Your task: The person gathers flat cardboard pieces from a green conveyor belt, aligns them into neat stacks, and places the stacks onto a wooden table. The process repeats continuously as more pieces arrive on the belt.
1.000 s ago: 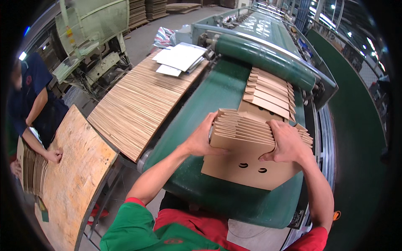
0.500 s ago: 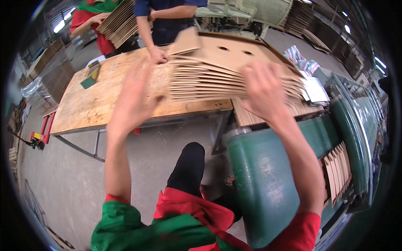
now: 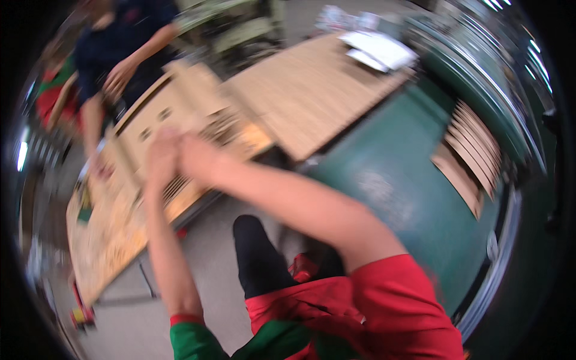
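Both arms reach out from the lower edge toward the left centre of the frame, and the left hand (image 3: pixel 161 157) and right hand (image 3: pixel 195 153) meet close together over a stack of flat cardboard blanks (image 3: pixel 180 129) lying on the plywood table (image 3: pixel 111 240). The picture is smeared by motion, so I cannot tell whether either hand grips the stack or merely presses on it; the fingers seem to sit at its near edge, which would suit squaring the sheets against each other. The blanks lie slantwise, running from mid-left up toward the top centre, with cut-out slots showing on the top sheet. Across the table, in the upper left, a co-worker in a dark shirt (image 3: pixel 129 45) has a hand at the far end of the same stack. To the right a long bed of overlapped cardboard sheets (image 3: pixel 312 90) leads to the green machine (image 3: pixel 396 180), where more fanned blanks (image 3: pixel 474 150) wait. Bare grey floor (image 3: pixel 216 264) lies between table edge and machine.
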A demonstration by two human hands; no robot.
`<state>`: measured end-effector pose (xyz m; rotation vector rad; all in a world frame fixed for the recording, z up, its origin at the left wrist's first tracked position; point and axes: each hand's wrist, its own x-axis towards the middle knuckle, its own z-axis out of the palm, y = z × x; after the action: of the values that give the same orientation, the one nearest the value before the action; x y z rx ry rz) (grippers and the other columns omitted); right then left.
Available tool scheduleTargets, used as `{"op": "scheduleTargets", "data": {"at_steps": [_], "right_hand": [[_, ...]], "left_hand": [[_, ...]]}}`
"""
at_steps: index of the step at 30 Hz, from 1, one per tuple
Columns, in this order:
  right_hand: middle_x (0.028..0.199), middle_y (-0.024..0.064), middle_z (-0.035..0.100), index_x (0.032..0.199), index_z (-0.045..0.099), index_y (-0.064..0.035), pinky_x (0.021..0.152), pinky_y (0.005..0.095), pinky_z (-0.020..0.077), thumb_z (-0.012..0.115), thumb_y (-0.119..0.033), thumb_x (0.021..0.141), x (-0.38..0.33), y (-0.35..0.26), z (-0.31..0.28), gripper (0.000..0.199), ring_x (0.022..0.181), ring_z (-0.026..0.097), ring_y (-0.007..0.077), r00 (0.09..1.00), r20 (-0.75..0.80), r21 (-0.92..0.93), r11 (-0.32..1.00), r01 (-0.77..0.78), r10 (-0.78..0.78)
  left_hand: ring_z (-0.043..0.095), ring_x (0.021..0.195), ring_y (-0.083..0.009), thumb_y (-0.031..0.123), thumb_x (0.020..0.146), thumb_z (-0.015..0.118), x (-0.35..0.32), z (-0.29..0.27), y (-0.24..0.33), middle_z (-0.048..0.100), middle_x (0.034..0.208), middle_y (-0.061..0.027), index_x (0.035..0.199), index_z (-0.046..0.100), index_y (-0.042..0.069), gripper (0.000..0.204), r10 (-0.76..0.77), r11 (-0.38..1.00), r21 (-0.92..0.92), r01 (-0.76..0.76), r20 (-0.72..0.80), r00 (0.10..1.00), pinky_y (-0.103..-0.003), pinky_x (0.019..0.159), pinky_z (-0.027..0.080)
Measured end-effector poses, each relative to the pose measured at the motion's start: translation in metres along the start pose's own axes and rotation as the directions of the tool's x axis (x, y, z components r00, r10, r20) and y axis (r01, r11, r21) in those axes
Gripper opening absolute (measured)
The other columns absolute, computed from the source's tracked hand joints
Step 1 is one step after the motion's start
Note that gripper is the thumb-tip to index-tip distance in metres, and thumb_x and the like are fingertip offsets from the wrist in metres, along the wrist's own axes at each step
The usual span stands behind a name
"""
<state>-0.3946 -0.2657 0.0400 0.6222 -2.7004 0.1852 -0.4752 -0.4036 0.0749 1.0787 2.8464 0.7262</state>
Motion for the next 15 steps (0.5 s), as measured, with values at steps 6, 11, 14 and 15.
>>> {"op": "scheduleTargets", "data": {"at_steps": [6, 11, 14, 15], "right_hand": [[0.112, 0.0128, 0.063, 0.101, 0.066, -0.002, 0.106, 0.0444, 0.0457, 0.073, -0.019, 0.071, -0.105, -0.017, 0.001, 0.035, 0.118, 0.059, 0.0304, 0.917, -0.398, 0.214, 0.975, 0.061, 0.03], [0.12, 0.0143, 0.069, 0.103, 0.073, -0.0069, 0.1, 0.0483, 0.0503, 0.069, -0.012, 0.082, -0.362, 0.065, -0.065, 0.022, 0.117, 0.063, 0.0342, 0.691, -0.598, 0.016, 0.868, -0.496, 0.406], [0.15, 0.0194, 0.05, 0.139, 0.058, -0.0083, 0.117, 0.0517, 0.0382, 0.083, -0.016, 0.076, -0.535, 0.08, -0.142, 0.068, 0.143, 0.045, 0.0378, 0.492, -0.413, -0.223, 0.439, -0.871, 0.767], [0.158, 0.0199, 0.039, 0.15, 0.047, -0.0093, 0.121, 0.0521, 0.0333, 0.089, -0.021, 0.073, -0.584, 0.076, -0.166, 0.088, 0.148, 0.037, 0.0393, 0.437, -0.36, -0.313, 0.334, -0.889, 0.825]], "left_hand": [[0.046, 0.146, -0.0389, 0.055, 0.111, 0.034, 0.037, -0.005, -0.041, 0.051, 0.155, -0.026, 0.151, 0.051, -0.003, 0.072, 0.036, 0.998, 0.053, -0.032, -0.082, 0.996, -0.042, 0.121, 0.033], [0.043, 0.148, -0.0405, 0.053, 0.11, 0.038, 0.023, 0.01, -0.007, 0.049, 0.155, -0.0285, 0.15, 0.048, -0.009, 0.074, 0.048, 0.995, 0.099, -0.028, -0.209, 0.977, -0.042, 0.123, 0.031], [0.044, 0.147, -0.0421, 0.051, 0.111, 0.04, 0.021, 0.01, 0.0, 0.05, 0.153, -0.029, 0.149, 0.049, -0.009, 0.072, 0.052, 0.969, 0.249, -0.008, -0.173, 0.983, -0.043, 0.122, 0.032], [0.042, 0.147, -0.0431, 0.047, 0.111, 0.041, 0.019, 0.008, 0.001, 0.05, 0.154, -0.0295, 0.15, 0.047, -0.009, 0.069, 0.048, 0.975, 0.223, -0.012, -0.153, 0.987, -0.044, 0.123, 0.031]]}}
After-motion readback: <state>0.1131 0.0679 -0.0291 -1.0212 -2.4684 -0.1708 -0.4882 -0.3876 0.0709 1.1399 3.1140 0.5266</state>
